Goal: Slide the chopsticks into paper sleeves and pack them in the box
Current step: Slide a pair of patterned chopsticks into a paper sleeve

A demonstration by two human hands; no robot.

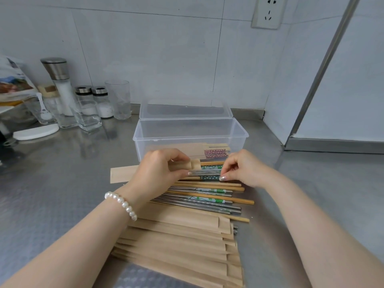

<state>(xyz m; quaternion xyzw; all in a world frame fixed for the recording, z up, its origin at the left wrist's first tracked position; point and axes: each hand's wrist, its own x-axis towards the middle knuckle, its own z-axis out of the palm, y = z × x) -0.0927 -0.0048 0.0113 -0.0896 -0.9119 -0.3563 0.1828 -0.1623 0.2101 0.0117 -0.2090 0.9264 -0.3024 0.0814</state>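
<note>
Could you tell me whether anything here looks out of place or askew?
Nothing is spilled or damaged. The loose chopsticks lie fanned unevenly on the sleeve stack, some ends jutting right.

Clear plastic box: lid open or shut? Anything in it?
Open: the lid stands tipped back behind the box. Not empty: a few sleeved chopsticks lie inside.

A box stood on the counter, its lid behind it and sleeved chopsticks inside. Just nearer, the left hand and right hand met over loose chopsticks. Nearest lay a stack of paper sleeves. Far left stood jars and a glass.
</note>
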